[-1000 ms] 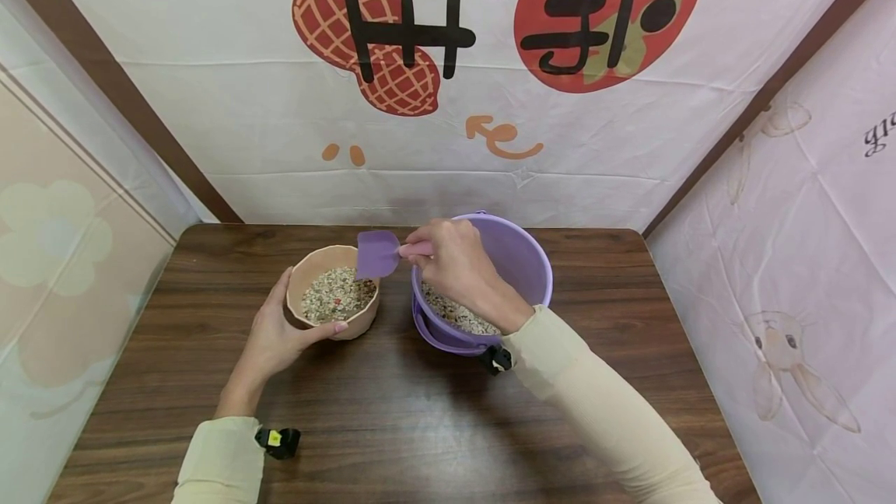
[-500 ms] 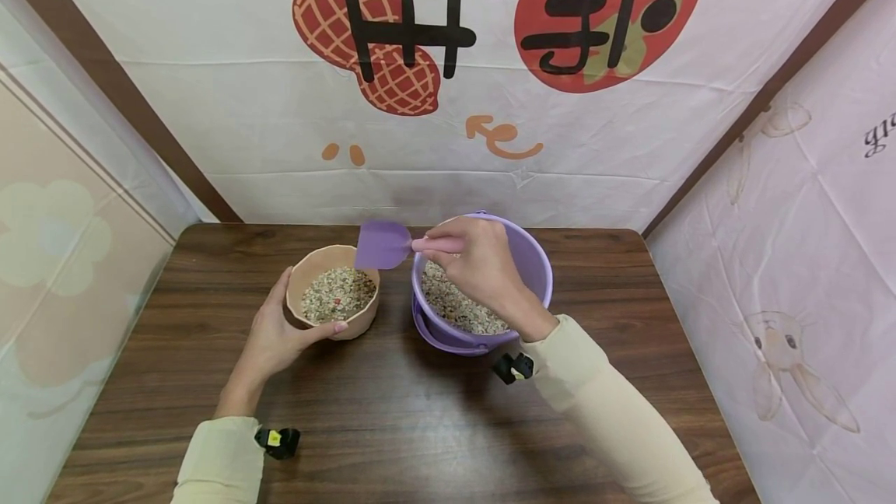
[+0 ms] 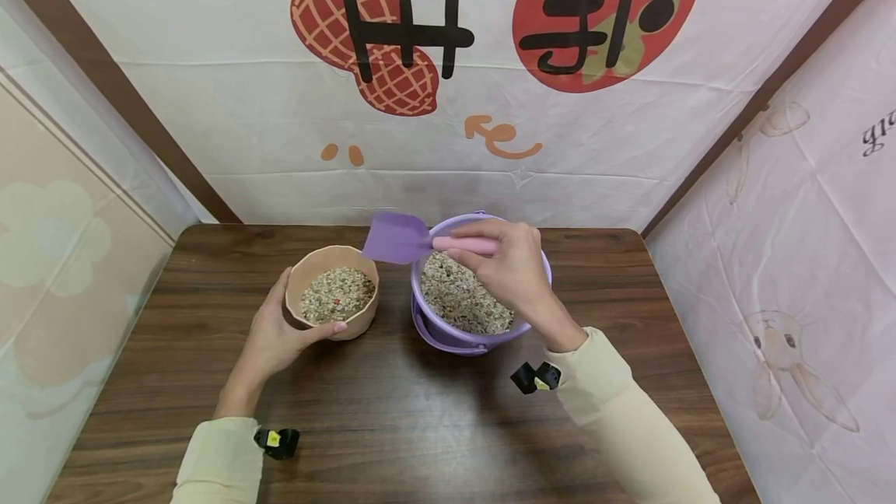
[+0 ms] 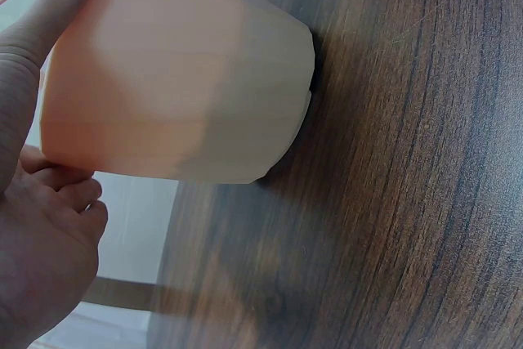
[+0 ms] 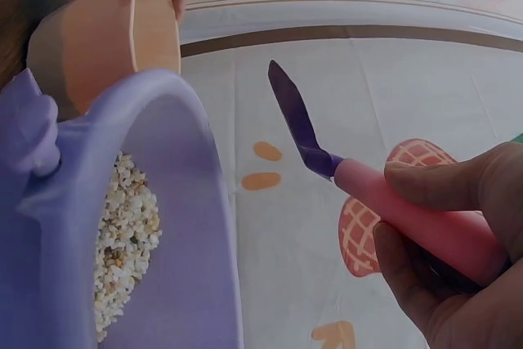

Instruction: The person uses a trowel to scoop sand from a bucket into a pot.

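Observation:
A peach-coloured pot (image 3: pixel 332 290) partly filled with mixed grain stands on the dark wooden table (image 3: pixel 392 418). My left hand (image 3: pixel 280 333) grips its near side, thumb on the rim; the left wrist view shows the pot wall (image 4: pixel 176 79) against my palm. Right of it stands a purple bucket (image 3: pixel 483 286) holding more grain (image 3: pixel 465 303). My right hand (image 3: pixel 507 263) holds the pink handle (image 3: pixel 463 245) of a small purple scoop (image 3: pixel 397 239) above the bucket's left rim. The right wrist view shows the scoop blade (image 5: pixel 296 116) edge-on and empty, over the bucket (image 5: pixel 147 226).
Printed cloth backdrops hang behind the table and on both sides. The bucket's handle (image 3: pixel 437 337) lies folded down at its front. Bare table surface stretches in front of both containers.
My right hand has carried the scoop from above the pot rightward and up, back over the bucket's rim. The left hand and the pot have stayed put.

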{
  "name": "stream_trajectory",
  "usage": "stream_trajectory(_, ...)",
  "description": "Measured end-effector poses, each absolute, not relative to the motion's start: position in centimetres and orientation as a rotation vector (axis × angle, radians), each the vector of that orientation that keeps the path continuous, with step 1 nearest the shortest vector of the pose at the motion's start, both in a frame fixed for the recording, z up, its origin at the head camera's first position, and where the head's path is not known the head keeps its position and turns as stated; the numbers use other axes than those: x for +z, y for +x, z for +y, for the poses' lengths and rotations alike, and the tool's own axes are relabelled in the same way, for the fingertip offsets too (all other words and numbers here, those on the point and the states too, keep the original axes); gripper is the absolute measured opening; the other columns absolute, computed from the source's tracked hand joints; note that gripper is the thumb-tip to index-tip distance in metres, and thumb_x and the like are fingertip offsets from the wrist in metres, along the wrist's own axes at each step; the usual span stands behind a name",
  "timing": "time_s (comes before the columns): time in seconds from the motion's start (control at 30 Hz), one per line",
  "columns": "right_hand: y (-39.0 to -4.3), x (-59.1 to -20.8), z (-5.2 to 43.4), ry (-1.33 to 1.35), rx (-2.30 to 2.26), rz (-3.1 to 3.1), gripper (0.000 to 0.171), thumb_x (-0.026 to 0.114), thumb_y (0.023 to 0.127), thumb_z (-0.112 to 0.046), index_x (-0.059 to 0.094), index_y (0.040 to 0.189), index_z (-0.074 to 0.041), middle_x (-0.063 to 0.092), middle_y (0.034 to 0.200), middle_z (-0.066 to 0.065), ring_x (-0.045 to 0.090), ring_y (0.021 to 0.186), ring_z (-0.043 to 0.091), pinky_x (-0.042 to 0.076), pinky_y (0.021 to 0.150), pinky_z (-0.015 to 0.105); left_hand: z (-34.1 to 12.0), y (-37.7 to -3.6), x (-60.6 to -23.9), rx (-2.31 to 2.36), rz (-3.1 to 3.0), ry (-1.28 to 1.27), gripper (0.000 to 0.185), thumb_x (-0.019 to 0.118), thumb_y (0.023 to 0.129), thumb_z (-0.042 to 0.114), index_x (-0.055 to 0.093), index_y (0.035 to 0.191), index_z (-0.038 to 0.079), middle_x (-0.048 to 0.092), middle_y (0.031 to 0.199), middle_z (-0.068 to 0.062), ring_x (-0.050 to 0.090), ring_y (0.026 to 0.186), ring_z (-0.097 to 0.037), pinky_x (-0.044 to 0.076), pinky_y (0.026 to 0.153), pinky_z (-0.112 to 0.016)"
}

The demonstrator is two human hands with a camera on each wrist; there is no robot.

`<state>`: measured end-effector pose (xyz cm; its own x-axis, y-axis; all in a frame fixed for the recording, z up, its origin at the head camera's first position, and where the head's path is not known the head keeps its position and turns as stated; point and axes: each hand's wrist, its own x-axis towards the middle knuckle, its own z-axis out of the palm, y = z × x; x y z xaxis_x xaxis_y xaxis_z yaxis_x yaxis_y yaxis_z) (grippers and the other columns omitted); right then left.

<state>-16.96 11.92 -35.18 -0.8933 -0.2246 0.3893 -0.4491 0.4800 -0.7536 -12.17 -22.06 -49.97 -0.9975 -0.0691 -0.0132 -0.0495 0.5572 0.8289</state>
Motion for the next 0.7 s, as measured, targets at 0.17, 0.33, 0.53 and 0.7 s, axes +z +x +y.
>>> stream_trajectory(0.17,-16.6,-35.2,12.8,0.534,1.400,-2.472,0.023,0.091,0.078,-0.016,0.083,0.098,-0.013,0.077,0.085,-0.006,0.072,0.098,0.008,0.052,0.084,0.029,-22.1,-12.2,-49.9,-1.455,-2.761,0.111,0.134,0.094,0.070,0.045,0.005,0.164,0.008,0.024,0.162,-0.028,0.027,0.145,-0.048,0.028,0.111,-0.069)
stream_trajectory(0.33,-16.3,-35.3,13.6,0.467,1.421,-2.472,0.022,0.091,0.077,-0.013,0.083,0.097,-0.010,0.078,0.087,-0.002,0.073,0.095,0.014,0.054,0.074,0.030,-22.1,-12.2,-50.0,-1.449,-2.761,0.108,0.134,0.094,0.070,0.045,0.006,0.164,0.007,0.024,0.161,-0.028,0.028,0.145,-0.048,0.028,0.110,-0.070)
stream_trajectory(0.53,-16.0,-35.6,14.7,0.415,1.425,-2.469,0.023,0.092,0.076,-0.016,0.083,0.097,-0.012,0.077,0.084,-0.003,0.073,0.090,0.012,0.053,0.067,0.026,-22.1,-12.2,-50.0,-1.447,-2.760,0.106,0.134,0.094,0.070,0.045,0.007,0.164,0.007,0.025,0.161,-0.028,0.028,0.144,-0.048,0.028,0.110,-0.070)
stream_trajectory(0.7,-15.8,-36.0,15.8,0.362,1.483,-2.457,0.026,0.093,0.075,-0.019,0.083,0.098,-0.011,0.077,0.083,-0.004,0.073,0.095,0.011,0.055,0.079,0.026,-22.1,-12.3,-49.9,-1.443,-2.773,0.114,0.134,0.094,0.070,0.046,0.005,0.164,0.008,0.024,0.162,-0.028,0.028,0.145,-0.049,0.029,0.110,-0.070)
